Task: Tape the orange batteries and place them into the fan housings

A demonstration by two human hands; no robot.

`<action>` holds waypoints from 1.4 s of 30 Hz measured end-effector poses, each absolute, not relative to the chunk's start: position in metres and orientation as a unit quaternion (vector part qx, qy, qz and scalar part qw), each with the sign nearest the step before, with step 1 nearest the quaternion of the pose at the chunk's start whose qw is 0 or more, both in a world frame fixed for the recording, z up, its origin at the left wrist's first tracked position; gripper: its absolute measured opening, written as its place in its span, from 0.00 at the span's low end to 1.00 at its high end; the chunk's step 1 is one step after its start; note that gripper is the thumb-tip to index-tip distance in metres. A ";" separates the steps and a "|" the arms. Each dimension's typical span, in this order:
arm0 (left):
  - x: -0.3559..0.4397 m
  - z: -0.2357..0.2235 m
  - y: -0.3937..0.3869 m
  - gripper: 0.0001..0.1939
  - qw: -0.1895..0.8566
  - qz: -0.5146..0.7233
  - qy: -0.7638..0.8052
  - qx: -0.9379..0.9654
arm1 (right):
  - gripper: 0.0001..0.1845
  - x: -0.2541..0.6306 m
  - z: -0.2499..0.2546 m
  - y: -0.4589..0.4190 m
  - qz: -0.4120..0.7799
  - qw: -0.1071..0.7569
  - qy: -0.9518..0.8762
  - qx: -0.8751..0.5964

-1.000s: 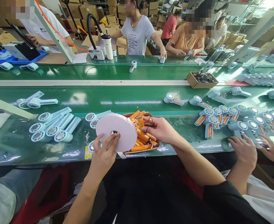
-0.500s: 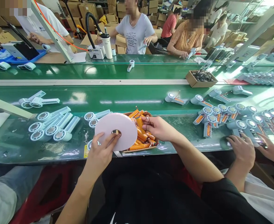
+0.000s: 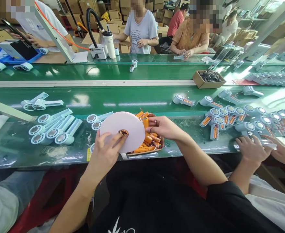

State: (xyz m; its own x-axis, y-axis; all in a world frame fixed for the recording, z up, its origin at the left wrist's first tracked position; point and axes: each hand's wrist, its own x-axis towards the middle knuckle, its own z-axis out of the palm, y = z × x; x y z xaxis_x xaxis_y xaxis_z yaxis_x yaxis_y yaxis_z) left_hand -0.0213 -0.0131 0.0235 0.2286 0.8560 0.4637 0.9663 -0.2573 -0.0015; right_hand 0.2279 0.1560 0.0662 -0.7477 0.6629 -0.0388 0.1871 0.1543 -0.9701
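Note:
My left hand (image 3: 106,150) grips a large roll of white tape (image 3: 136,129), with fingertips at its centre hole. The roll is tilted, its flat side towards me, and a loose strip of tape (image 3: 124,156) hangs from its lower edge. In my right hand (image 3: 165,127), thumb and fingers pinch an orange cylindrical battery (image 3: 145,122) upright against the roll's right edge; dark wire loops by the fingers. Under and behind both hands stands a shallow cardboard box (image 3: 163,143) of orange batteries (image 3: 144,149). The roll hides part of the box.
Light-blue handheld fan bodies (image 3: 64,137) lie left; others with orange batteries in their handles (image 3: 214,132) cluster right. A co-worker's hands (image 3: 250,147) work there. Beyond runs a green conveyor belt (image 3: 113,97), with a small parts box (image 3: 207,83) and several people across it.
The roll has risen slightly and moved a little right in my left hand, its strip still hanging. My right hand keeps the battery at the roll's edge. The co-worker's hands on the right have shifted.

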 end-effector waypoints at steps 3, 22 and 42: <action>-0.009 0.021 -0.012 0.40 0.163 -0.200 -0.606 -0.753 | 0.23 0.211 0.033 0.140 0.650 0.376 -0.579 -0.317; 0.044 0.005 -0.001 0.30 0.188 -0.265 -0.608 -0.725 | 0.20 0.216 0.007 0.119 0.609 0.614 -0.383 -0.324; -0.163 0.015 0.123 0.20 -0.097 0.020 -0.776 -0.623 | 0.16 0.369 -0.008 0.136 0.309 0.744 -0.339 -0.487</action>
State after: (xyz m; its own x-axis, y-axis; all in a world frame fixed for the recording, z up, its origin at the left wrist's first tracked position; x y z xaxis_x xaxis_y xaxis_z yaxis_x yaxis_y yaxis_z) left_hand -0.1626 0.1232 0.0151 -0.2058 0.9626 -0.1764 0.9705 0.2239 0.0894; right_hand 0.3691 0.1360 -0.0082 0.5792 0.7891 0.2045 -0.1284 0.3361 -0.9330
